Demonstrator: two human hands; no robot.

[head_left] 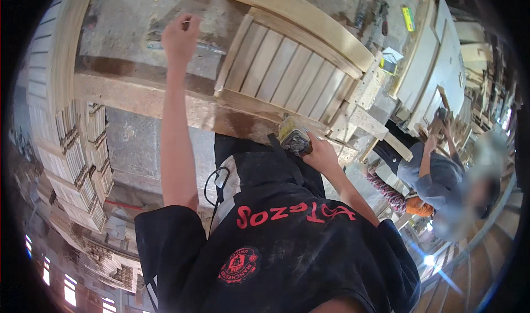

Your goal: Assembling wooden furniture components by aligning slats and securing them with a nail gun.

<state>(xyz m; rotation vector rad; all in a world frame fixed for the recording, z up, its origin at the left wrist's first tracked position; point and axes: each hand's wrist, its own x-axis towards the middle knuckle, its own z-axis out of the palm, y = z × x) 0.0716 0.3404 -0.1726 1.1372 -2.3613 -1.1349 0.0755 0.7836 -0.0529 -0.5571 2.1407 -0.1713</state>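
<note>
Over the far left of the workbench, my left hand (181, 35) is raised with its fingers curled and pinched together. Whatever sits between those fingertips, if anything, is too small to make out. My right hand (321, 157) grips a squat yellow and dark power tool (293, 137) close to my body, beside the bench's near edge; its exact kind is unclear. Just beyond the tool lies a slatted wooden panel (290, 70) with several pale slats in a frame. A curved wooden rail (303, 16) runs along the panel's far side.
Stacks of slatted wooden pieces (69, 164) stand at the left. The bench's thick front beam (130, 94) crosses before me. At the far right lie a yellow box-like item (408, 19) and large pale boards (436, 64). A co-worker in grey (439, 178) works on the right.
</note>
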